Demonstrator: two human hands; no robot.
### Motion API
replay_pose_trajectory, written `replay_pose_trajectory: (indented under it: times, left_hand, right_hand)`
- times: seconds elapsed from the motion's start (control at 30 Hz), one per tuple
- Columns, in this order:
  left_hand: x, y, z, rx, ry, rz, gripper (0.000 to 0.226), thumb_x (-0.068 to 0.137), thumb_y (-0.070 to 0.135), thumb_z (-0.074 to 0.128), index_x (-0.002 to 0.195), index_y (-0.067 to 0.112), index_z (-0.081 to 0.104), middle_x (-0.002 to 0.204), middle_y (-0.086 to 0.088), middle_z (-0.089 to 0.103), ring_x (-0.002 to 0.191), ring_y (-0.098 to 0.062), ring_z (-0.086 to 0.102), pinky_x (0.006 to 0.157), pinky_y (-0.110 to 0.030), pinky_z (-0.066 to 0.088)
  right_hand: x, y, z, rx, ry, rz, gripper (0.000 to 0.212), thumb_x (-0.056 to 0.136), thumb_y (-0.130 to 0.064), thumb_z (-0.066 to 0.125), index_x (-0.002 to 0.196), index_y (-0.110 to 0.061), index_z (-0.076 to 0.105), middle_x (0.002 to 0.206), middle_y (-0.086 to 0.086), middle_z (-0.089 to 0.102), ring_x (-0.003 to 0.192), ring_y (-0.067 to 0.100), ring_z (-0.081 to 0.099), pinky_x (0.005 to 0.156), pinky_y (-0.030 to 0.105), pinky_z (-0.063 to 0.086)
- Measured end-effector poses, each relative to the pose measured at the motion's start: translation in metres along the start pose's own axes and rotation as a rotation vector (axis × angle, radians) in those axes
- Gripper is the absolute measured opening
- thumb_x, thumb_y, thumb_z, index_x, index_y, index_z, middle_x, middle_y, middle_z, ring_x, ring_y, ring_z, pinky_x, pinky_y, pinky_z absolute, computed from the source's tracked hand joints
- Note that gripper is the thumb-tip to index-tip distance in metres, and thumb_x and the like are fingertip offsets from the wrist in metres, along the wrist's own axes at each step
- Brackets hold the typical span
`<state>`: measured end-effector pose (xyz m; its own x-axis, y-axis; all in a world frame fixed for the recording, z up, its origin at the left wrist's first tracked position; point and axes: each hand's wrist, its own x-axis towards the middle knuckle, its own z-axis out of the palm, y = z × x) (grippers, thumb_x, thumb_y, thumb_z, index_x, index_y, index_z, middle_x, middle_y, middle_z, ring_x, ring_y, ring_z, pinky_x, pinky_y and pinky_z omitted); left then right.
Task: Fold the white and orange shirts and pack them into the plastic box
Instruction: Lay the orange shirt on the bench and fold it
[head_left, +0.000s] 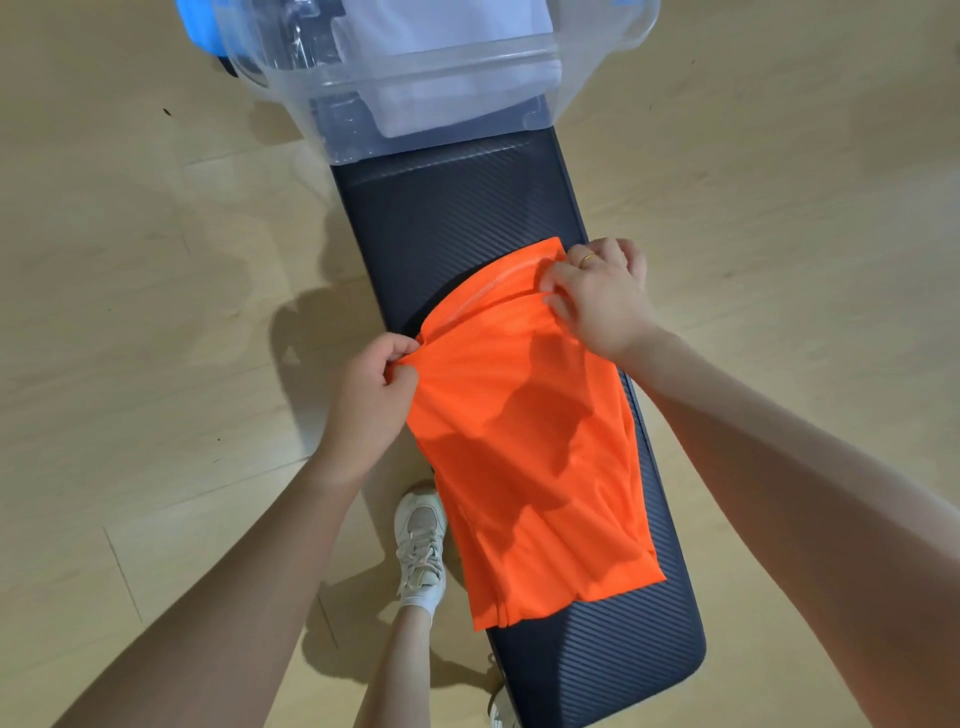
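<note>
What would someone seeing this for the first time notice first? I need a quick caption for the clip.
The bright orange shirt jumps out, spread along a dark padded bench, with the left hand and right hand each pinching a far corner. Beyond it, at the bench's far end, a clear plastic box already holds a folded white shirt.

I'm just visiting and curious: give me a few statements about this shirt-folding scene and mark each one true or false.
1. Both hands grip the orange shirt. True: the left hand and the right hand each pinch its far edge.
2. The orange shirt lies on the wooden floor. False: it lies on the dark padded bench.
3. The white shirt is already in the plastic box. True.
4. The plastic box sits at the near end of the bench. False: it sits at the far end.
5. The right hand wears a ring. True.
</note>
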<state>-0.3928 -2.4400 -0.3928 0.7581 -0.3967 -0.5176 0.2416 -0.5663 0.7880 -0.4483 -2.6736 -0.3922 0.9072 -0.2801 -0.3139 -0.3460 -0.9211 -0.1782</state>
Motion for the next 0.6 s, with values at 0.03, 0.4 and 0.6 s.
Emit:
replay_pose_trajectory:
  times: [0.03, 0.4, 0.6]
  left_hand:
    - [0.000, 0.002, -0.001, -0.011, 0.000, 0.012, 0.027, 0.083, -0.004, 0.042, 0.083, 0.017, 0.060, 0.073, 0.007, 0.055, 0.065, -0.006, 0.045, 0.060, -0.016, 0.036]
    - [0.020, 0.013, 0.014, 0.243, 0.047, -0.002, 0.025, 0.091, 0.036, 0.054, 0.088, 0.011, 0.055, 0.073, 0.002, 0.053, 0.070, -0.018, 0.051, 0.067, -0.032, 0.040]
    - [0.020, 0.014, 0.012, 0.262, -0.096, 0.215, 0.012, 0.091, 0.022, 0.057, 0.093, 0.010, 0.060, 0.075, 0.000, 0.059, 0.069, -0.020, 0.054, 0.068, -0.033, 0.042]
  right_hand:
    - [0.003, 0.001, -0.002, 0.029, 0.038, 0.004, 0.022, 0.090, -0.028, 0.050, 0.102, -0.015, 0.063, 0.114, 0.007, 0.058, 0.120, 0.032, 0.040, 0.106, 0.039, 0.011]
    - [0.044, -0.004, 0.002, 0.051, 0.001, 0.061, 0.018, 0.092, -0.021, 0.046, 0.104, -0.013, 0.057, 0.118, 0.007, 0.057, 0.123, 0.028, 0.040, 0.111, 0.040, 0.012]
    - [0.032, 0.010, -0.003, -0.052, -0.015, 0.015, 0.028, 0.096, -0.028, 0.042, 0.117, -0.018, 0.058, 0.118, 0.007, 0.060, 0.119, 0.031, 0.039, 0.106, 0.041, 0.016]
